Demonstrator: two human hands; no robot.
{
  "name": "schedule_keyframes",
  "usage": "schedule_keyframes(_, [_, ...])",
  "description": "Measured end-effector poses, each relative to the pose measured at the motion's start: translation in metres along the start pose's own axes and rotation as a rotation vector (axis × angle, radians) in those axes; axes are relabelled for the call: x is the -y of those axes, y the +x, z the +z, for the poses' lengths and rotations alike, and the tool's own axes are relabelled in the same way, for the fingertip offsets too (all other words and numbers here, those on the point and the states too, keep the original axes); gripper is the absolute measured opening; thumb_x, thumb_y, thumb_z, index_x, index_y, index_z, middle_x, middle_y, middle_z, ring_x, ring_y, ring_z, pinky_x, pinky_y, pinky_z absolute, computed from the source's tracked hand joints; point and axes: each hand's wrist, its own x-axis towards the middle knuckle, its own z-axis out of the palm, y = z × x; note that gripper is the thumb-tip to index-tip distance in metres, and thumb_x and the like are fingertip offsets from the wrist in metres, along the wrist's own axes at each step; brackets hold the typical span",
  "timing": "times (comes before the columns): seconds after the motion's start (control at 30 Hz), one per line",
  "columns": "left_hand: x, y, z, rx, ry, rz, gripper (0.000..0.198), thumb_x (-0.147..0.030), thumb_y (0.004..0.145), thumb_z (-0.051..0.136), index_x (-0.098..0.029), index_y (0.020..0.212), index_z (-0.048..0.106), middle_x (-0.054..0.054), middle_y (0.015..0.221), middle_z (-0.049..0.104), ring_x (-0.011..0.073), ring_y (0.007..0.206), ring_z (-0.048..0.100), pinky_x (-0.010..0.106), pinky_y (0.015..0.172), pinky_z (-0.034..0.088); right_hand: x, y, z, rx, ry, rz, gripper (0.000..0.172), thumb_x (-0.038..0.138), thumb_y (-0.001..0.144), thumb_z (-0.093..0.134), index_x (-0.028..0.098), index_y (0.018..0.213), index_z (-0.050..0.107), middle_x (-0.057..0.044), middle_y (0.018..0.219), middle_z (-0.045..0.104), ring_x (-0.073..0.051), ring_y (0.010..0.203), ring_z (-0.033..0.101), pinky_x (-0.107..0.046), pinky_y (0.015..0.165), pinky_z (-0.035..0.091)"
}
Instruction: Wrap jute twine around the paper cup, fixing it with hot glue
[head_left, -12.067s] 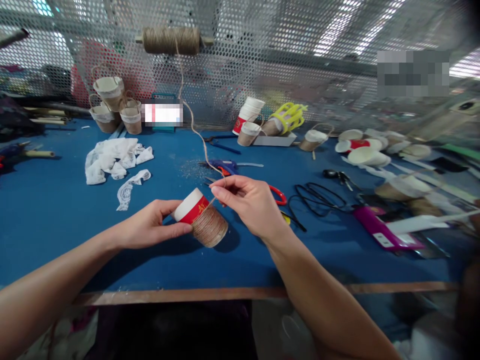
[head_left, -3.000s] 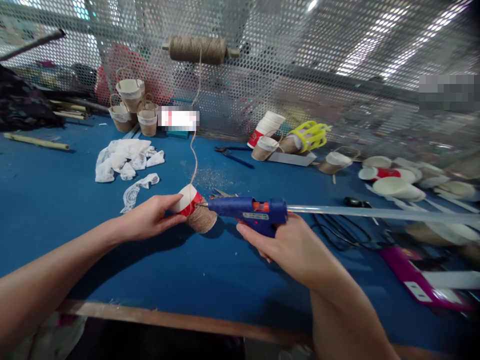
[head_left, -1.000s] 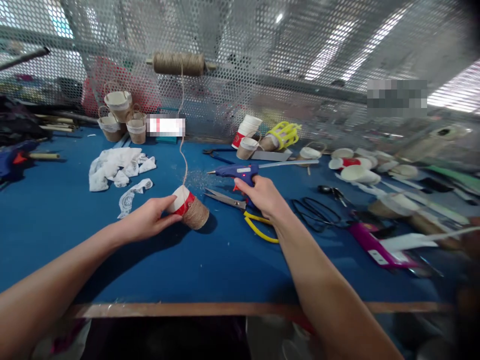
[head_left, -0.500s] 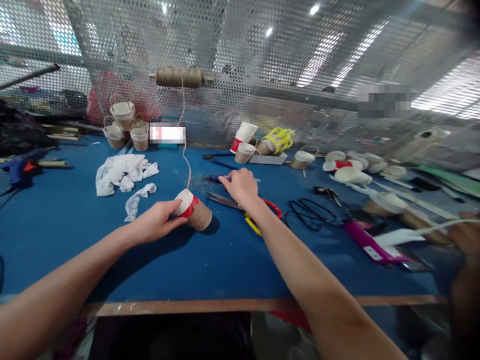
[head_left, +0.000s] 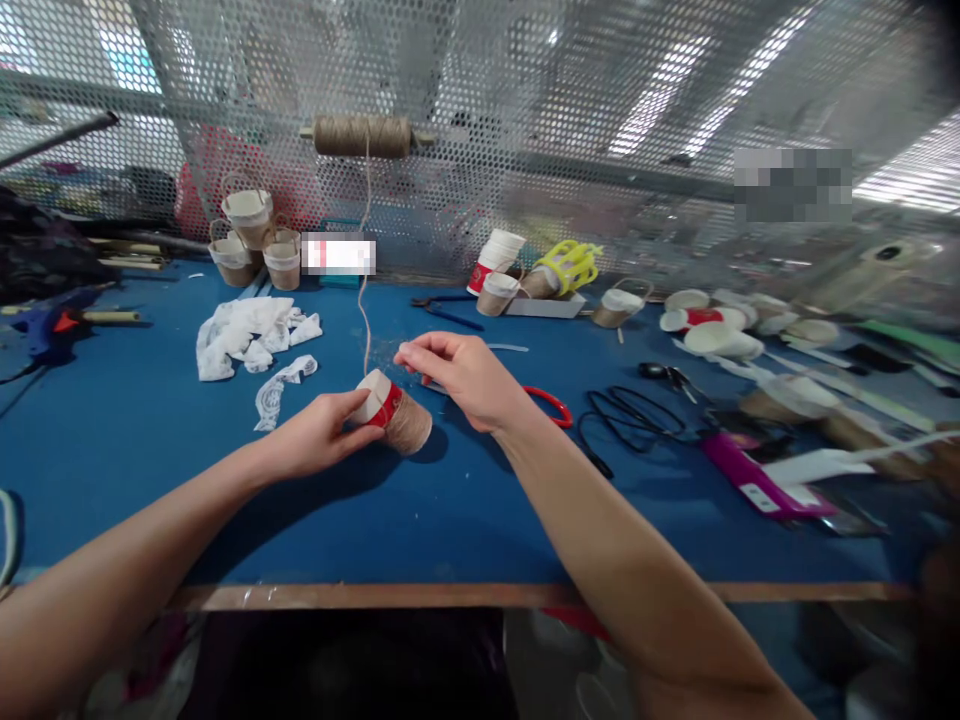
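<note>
My left hand [head_left: 319, 440] grips a red and white paper cup [head_left: 390, 412] that lies tilted on the blue table [head_left: 420, 520]; its lower half is wrapped in brown twine. A strand of twine [head_left: 365, 300] runs from the cup up to a spool [head_left: 362, 135] on the mesh wall. My right hand [head_left: 465, 378] hovers just right of the cup, fingertips pinched together near the cup's white end. What they pinch, if anything, is too small to see. A clear glue stick [head_left: 510, 348] pokes out behind that hand.
Red-handled scissors [head_left: 551, 402] and a black cable [head_left: 630, 415] lie right of my hand. White lace [head_left: 247, 335] lies left, a second blue glue gun [head_left: 52, 325] far left. Finished twine cups [head_left: 251, 235] and a cup stack [head_left: 499, 262] line the mesh wall. A magenta tool [head_left: 757, 480] lies right.
My right hand laid the blue glue gun down behind the scissors and came back to the cup with fingertips pinched. My left hand has kept hold of the cup.
</note>
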Motion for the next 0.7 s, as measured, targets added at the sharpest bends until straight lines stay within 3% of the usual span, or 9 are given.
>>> schedule_keyframes(0.17, [-0.011, -0.006, 0.004, 0.059, 0.043, 0.026, 0.017, -0.03, 0.082, 0.047, -0.014, 0.082, 0.053, 0.002, 0.071, 0.058, 0.0143, 0.064, 0.051, 0.026, 0.061, 0.042, -0.005, 0.0, 0.004, 0.198, -0.073, 0.064, 0.044, 0.055, 0.077, 0.048, 0.015, 0.076, 0.065, -0.003, 0.072, 0.064, -0.014, 0.069, 0.053, -0.026, 0.063, 0.041])
schedule_keyframes(0.3, [-0.016, -0.009, 0.005, 0.11, 0.002, 0.023, 0.019, -0.03, 0.081, 0.048, -0.013, 0.086, 0.054, 0.002, 0.074, 0.059, 0.0147, 0.066, 0.053, 0.026, 0.064, 0.043, -0.002, 0.007, 0.011, 0.336, 0.127, 0.047, 0.031, 0.046, 0.072, 0.06, 0.015, 0.073, 0.064, -0.003, 0.078, 0.065, -0.014, 0.074, 0.055, -0.026, 0.069, 0.042])
schedule_keyframes(0.4, [-0.016, -0.009, 0.003, 0.131, -0.092, 0.002, 0.022, -0.031, 0.082, 0.048, -0.012, 0.091, 0.055, 0.002, 0.078, 0.06, 0.0146, 0.068, 0.053, 0.026, 0.064, 0.043, 0.005, 0.0, 0.006, 0.233, 0.211, -0.012, 0.02, 0.036, 0.07, 0.064, 0.015, 0.072, 0.063, -0.002, 0.078, 0.064, -0.011, 0.072, 0.055, -0.026, 0.07, 0.042])
schedule_keyframes(0.5, [-0.015, -0.008, 0.001, 0.124, -0.228, -0.011, 0.024, -0.031, 0.082, 0.049, -0.011, 0.096, 0.054, 0.003, 0.082, 0.06, 0.014, 0.07, 0.053, 0.025, 0.065, 0.043, 0.008, -0.015, -0.007, 0.076, 0.119, -0.045, 0.02, 0.035, 0.073, 0.062, 0.015, 0.071, 0.062, 0.0, 0.07, 0.061, -0.009, 0.062, 0.05, -0.024, 0.062, 0.04])
schedule_keyframes(0.7, [-0.017, -0.007, 0.003, 0.151, -0.308, -0.056, 0.028, -0.029, 0.08, 0.052, -0.011, 0.101, 0.054, 0.004, 0.088, 0.061, 0.0151, 0.075, 0.055, 0.026, 0.069, 0.044, -0.001, -0.035, -0.018, 0.035, 0.156, -0.005, 0.018, 0.031, 0.071, 0.065, 0.015, 0.075, 0.062, 0.003, 0.061, 0.054, -0.007, 0.053, 0.046, -0.023, 0.053, 0.039])
